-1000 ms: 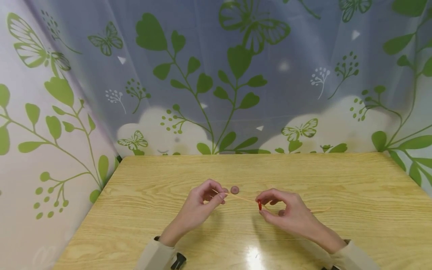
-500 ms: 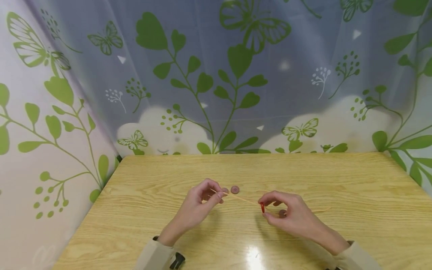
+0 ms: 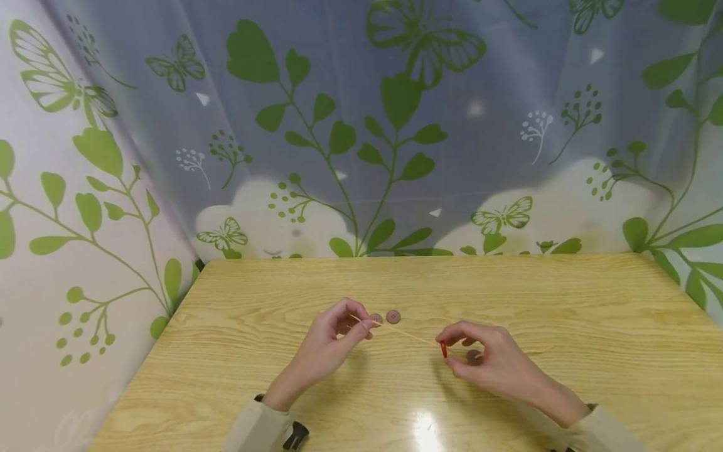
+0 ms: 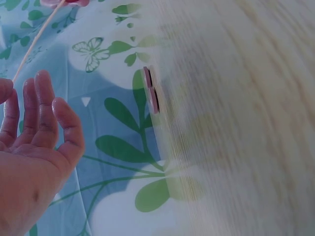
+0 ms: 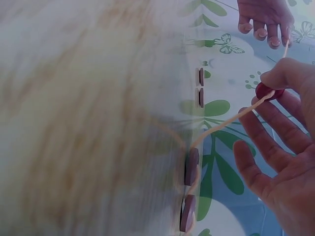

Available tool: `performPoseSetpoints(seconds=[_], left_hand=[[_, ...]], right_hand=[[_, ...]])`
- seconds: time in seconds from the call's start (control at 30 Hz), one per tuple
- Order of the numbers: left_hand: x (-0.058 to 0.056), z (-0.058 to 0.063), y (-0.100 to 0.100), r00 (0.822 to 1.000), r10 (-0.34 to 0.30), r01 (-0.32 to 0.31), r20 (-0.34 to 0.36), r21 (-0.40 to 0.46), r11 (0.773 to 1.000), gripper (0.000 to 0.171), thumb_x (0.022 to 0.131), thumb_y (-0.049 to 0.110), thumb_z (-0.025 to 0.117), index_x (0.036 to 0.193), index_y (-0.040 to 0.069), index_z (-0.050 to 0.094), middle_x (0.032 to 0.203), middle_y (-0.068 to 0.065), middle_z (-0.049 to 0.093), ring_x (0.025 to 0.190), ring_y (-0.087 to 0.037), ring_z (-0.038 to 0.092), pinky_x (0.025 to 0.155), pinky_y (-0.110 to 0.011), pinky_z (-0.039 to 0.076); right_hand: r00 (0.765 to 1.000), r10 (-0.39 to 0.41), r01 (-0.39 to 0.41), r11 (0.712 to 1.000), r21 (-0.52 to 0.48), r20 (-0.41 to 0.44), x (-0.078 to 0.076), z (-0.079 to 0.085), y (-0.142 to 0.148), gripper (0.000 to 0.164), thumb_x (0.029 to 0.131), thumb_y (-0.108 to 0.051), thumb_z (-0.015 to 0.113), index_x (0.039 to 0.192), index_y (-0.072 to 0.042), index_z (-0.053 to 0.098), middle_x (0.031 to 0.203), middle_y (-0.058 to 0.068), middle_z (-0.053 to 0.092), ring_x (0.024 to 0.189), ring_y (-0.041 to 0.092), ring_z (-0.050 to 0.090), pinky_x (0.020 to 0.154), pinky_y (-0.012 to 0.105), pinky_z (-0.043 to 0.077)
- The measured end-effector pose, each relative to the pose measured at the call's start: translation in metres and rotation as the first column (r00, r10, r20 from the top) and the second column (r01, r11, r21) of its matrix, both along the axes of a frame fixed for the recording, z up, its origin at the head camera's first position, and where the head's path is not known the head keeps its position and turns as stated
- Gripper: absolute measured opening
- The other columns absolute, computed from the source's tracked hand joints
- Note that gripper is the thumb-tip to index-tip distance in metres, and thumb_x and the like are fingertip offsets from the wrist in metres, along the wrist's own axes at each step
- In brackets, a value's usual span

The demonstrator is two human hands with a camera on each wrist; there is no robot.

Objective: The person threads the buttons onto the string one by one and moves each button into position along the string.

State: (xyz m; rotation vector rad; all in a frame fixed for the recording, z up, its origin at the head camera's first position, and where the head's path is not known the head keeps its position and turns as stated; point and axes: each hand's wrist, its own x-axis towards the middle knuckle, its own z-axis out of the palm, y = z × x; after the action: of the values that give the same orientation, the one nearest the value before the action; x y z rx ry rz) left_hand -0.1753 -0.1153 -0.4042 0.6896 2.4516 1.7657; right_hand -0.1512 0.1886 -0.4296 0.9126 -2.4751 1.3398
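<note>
Between thumb and fingertip, my left hand [image 3: 333, 336] pinches a thin pale-orange string [image 3: 409, 334] near its end, and a short tail sticks out past the fingers. My right hand [image 3: 491, 358] pinches a small red button [image 3: 444, 349] by its edge, held above the table. The string runs taut from the left fingers to this red button [image 5: 268, 92]. In the right wrist view it continues from the button down to the table, passing by a brown button [image 5: 192, 167] and another brown button [image 5: 187, 213]. The other fingers of both hands are loosely bent.
Two brown buttons lie by the left fingertips, the right one [image 3: 393, 316] fully visible and the left one [image 3: 376, 319] partly covered. Another brown button [image 3: 473, 356] shows under the right hand. The wood-grain table [image 3: 271, 282] meets a patterned curtain [image 3: 316, 125] at its back edge.
My right hand has moved slightly right and toward me with the red button, widening the stretch of string between the hands. My left hand has barely moved.
</note>
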Motion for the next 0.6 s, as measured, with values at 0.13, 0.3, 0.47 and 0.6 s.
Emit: performPoseSetpoints(seconds=[0.13,0.3,0.47,0.6], left_hand=[[0.0000,0.0000,-0.0006,1.000,0.005,-0.005,-0.008,-0.004,1.000,0.004,0.101,0.011,0.062,0.104,0.010,0.063,0.107,-0.016,0.074,0.089,-0.035,0.074,0.067,-0.022,0.052],[-0.0001,-0.0001,-0.0007,1.000,0.004,-0.004,-0.003,-0.003,1.000,0.004,0.101,0.011,0.061,0.105,0.011,0.063,0.109,-0.018,0.074,0.091,-0.036,0.074,0.068,-0.022,0.052],[0.0005,0.0010,-0.0012,1.000,0.003,-0.003,-0.003,0.003,1.000,0.004,0.101,0.011,0.061,0.105,0.011,0.063,0.105,-0.015,0.073,0.091,-0.036,0.073,0.069,-0.023,0.053],[0.0004,0.0009,-0.0018,1.000,0.002,-0.002,-0.010,0.006,1.000,0.004,0.101,0.012,0.062,0.105,0.010,0.063,0.103,-0.009,0.072,0.090,-0.035,0.072,0.069,-0.023,0.053]], right_hand=[[1.000,0.005,-0.005,1.000,-0.004,0.013,0.0001,0.0000,-0.0001,0.030,0.083,0.006,0.076,0.106,-0.014,0.072,0.100,0.004,0.076,0.086,0.010,0.070,0.063,0.028,0.060],[1.000,0.005,-0.005,1.000,0.005,0.012,0.0007,0.0008,0.0004,0.029,0.084,0.003,0.077,0.106,-0.015,0.072,0.099,0.004,0.076,0.087,0.011,0.071,0.064,0.029,0.061],[0.999,0.009,-0.010,1.000,0.016,0.031,0.0007,0.0010,0.0013,0.028,0.085,0.002,0.077,0.106,-0.015,0.072,0.099,0.004,0.076,0.087,0.011,0.071,0.063,0.026,0.060],[0.999,0.024,-0.026,0.999,0.030,0.037,0.0002,0.0002,0.0026,0.027,0.086,0.001,0.076,0.107,-0.014,0.071,0.099,0.006,0.076,0.087,0.008,0.071,0.065,0.026,0.060]])
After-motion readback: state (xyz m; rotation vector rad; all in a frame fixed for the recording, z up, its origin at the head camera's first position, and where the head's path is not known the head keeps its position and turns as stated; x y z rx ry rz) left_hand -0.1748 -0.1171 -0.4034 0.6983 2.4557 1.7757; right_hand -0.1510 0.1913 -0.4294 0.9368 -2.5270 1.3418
